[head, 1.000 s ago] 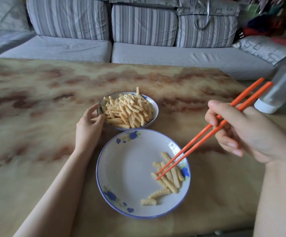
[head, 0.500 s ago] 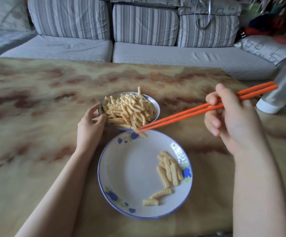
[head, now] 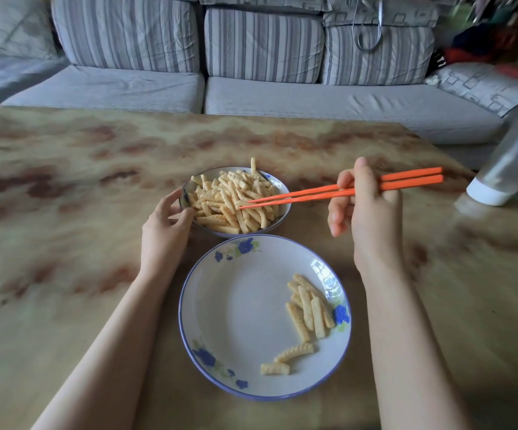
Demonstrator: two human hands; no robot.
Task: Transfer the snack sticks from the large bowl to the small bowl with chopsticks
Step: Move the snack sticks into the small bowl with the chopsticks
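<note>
Right hand [head: 372, 218] holds orange chopsticks [head: 307, 198], tips over heaped small bowl [head: 210, 174]; left hand [head: 164, 231] grips its rim.

Single head view, looking forward and down, close over table [head: 65, 274], sofa [head: 251, 94] behind

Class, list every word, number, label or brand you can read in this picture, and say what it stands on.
No readable text anywhere.
large bowl: blue flowers only.
small bowl: no lettering.
chopsticks: plain orange.
bottle: blurred, nothing legible.
</note>
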